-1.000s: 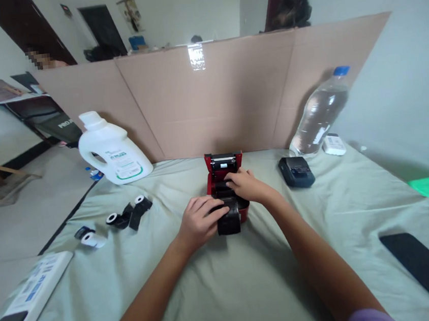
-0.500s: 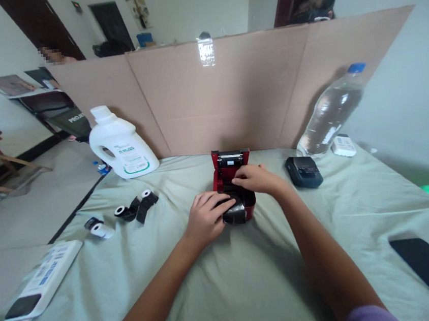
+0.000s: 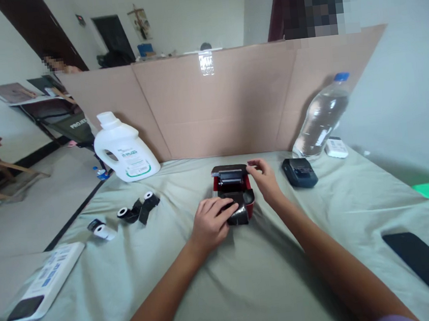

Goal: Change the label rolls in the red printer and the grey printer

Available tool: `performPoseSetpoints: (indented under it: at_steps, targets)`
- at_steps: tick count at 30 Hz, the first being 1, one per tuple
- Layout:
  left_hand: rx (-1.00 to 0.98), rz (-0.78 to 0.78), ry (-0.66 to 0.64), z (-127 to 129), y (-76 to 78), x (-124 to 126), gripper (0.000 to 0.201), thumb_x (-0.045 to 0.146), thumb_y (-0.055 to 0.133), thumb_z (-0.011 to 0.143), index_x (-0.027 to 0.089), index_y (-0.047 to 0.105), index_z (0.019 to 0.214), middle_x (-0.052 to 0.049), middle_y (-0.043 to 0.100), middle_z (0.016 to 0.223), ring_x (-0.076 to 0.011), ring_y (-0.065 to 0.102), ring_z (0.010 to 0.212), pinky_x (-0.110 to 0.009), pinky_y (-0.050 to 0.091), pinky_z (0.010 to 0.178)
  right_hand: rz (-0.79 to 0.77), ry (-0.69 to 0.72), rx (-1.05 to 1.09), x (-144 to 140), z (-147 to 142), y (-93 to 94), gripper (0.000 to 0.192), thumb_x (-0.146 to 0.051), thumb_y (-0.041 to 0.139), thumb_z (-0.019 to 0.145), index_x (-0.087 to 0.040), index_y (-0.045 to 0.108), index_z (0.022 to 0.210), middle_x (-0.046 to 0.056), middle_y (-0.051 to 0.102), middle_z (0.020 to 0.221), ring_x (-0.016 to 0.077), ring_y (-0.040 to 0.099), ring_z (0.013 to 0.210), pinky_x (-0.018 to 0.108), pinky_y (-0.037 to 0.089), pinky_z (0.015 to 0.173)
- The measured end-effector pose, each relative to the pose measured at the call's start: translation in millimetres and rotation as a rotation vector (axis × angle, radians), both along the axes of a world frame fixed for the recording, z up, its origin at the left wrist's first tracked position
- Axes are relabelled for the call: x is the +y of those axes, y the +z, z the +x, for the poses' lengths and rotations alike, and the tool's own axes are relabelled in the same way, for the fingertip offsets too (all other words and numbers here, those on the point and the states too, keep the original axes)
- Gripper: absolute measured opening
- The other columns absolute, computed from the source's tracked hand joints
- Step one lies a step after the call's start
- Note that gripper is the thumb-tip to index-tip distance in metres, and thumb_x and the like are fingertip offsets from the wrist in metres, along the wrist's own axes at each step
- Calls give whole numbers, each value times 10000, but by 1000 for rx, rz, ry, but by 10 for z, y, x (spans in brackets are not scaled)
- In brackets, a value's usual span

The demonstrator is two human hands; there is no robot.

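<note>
Both hands on red printer (image 3: 234,193): left hand (image 3: 210,223) flat on black roll inside, right hand (image 3: 265,178) pinching lid.

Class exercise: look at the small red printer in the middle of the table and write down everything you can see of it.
The red printer is a small boxy device with a glossy red shell and black inner parts, apparently plastic. It stands on the pale green cloth, before the cardboard screen. Its hinged lid is tilted partway over the body, showing a dark roller bar beneath. The right hand grips the lid's right edge; the left hand rests on the black front part, fingers pressing a dark strip there.
</note>
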State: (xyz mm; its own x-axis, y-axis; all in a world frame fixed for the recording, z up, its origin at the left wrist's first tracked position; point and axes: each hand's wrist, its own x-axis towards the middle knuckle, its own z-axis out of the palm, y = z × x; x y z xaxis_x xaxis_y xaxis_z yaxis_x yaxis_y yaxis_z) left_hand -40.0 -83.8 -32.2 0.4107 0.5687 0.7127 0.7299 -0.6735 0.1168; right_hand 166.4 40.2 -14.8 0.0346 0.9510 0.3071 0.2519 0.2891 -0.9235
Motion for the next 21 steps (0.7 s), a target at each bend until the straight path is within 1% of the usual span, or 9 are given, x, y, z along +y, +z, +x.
performPoseSetpoints:
  at_steps: [2,3,5,7,10,14,17,19,21]
  targets:
    - [6,2,8,-9,-25,-3,501,104,520,827,262,686,1272,-71,702,1253,-246,593,1120,-408,463,938,-79,42,33,-103,41,-228,650,-506,628,782,-192,547,1346,162,588,1374,293,572,1195,453,490,995]
    - [3,9,11,-14,-39,-2,489,110,527,835,270,688,1267,-71,697,1260,-249,590,1127,-410,465,940,-118,82,50,-140,51,-340,719,-514,604,808,-207,469,1444,163,553,1431,294,557,1249,465,487,1016]
    - [-36,18,33,-25,-71,11,458,128,542,862,289,688,1265,-73,679,1285,-254,581,1153,-419,470,961,-171,168,78,-179,51,-520,747,-528,509,883,-235,345,1550,146,520,1488,278,532,1329,474,473,1063]
    - [-116,0,87,-45,-108,39,434,172,556,901,288,661,1306,-91,645,1333,-263,564,1198,-444,465,1009,-177,218,104,-188,32,-612,736,-520,446,924,-241,288,1586,125,492,1530,259,496,1390,467,448,1110]
    - [-225,-107,160,-99,-167,98,469,278,559,953,240,559,1421,-126,613,1372,-273,543,1247,-469,442,1070,-181,237,143,-186,5,-606,752,-509,473,911,-225,298,1585,112,447,1578,252,447,1443,446,420,1153]
    - [-265,-251,162,-176,-228,158,509,344,505,992,207,473,1481,-134,615,1378,-264,560,1243,-454,437,1068,-219,248,220,-206,5,-543,731,-477,503,890,-218,342,1554,106,425,1598,252,421,1464,435,377,1191]
    - [-264,-285,154,-186,-231,174,480,338,469,996,211,493,1458,-124,614,1384,-254,573,1238,-426,431,1057,-237,250,220,-203,17,-545,740,-444,504,882,-238,303,1564,101,404,1609,252,419,1464,444,368,1195]
    - [-266,-295,158,-170,-213,182,455,333,454,988,214,528,1421,-115,625,1366,-251,576,1245,-405,430,1046,-233,236,200,-182,20,-558,768,-416,500,866,-237,267,1575,112,422,1591,259,443,1443,456,375,1185]
    - [-269,-292,164,-150,-196,191,434,329,447,978,212,558,1382,-112,634,1347,-248,575,1253,-390,428,1037,-226,226,204,-157,17,-571,787,-380,502,842,-221,265,1575,125,451,1564,270,464,1422,465,376,1180]
